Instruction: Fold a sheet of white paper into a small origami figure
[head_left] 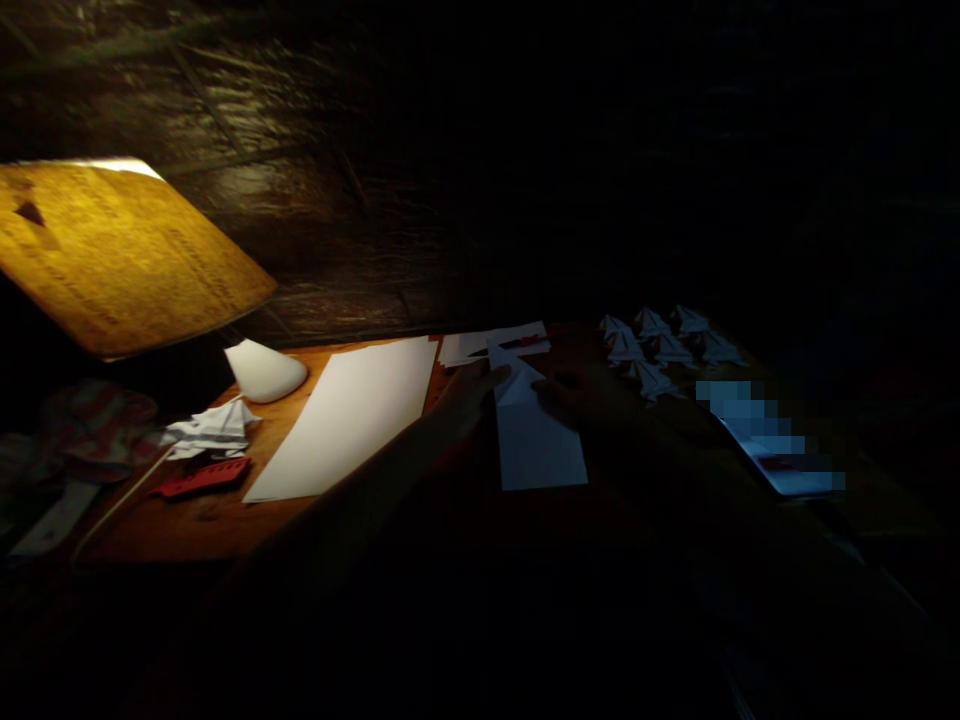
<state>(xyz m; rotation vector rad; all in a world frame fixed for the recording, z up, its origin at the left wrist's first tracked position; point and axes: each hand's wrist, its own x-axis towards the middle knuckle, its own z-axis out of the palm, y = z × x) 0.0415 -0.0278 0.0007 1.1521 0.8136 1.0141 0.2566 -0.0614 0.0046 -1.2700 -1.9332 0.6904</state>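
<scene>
A narrow sheet of white paper (pixel 536 440) lies before me, its far end folded to a point. My left hand (pixel 480 388) grips its left edge near the fold, the thumb on the paper. On the other side my right hand (pixel 574 398) pinches the right edge below the folded tip. Both hands are very dark, so most fingers are hidden in shadow. Just beyond the hands are stacked paper pieces (pixel 495 340) with a red-handled tool, perhaps a knife or scissors, lying on them.
Large white sheets (pixel 360 410) lie on the wooden table (pixel 180 530) at left, beside a lamp base (pixel 266 372) and its lit shade (pixel 127 260). Folded paper figures (pixel 652 350) stand at right near a glowing screen (pixel 780 450). A crumpled folded paper (pixel 214 430) and red object (pixel 202 480) lie left.
</scene>
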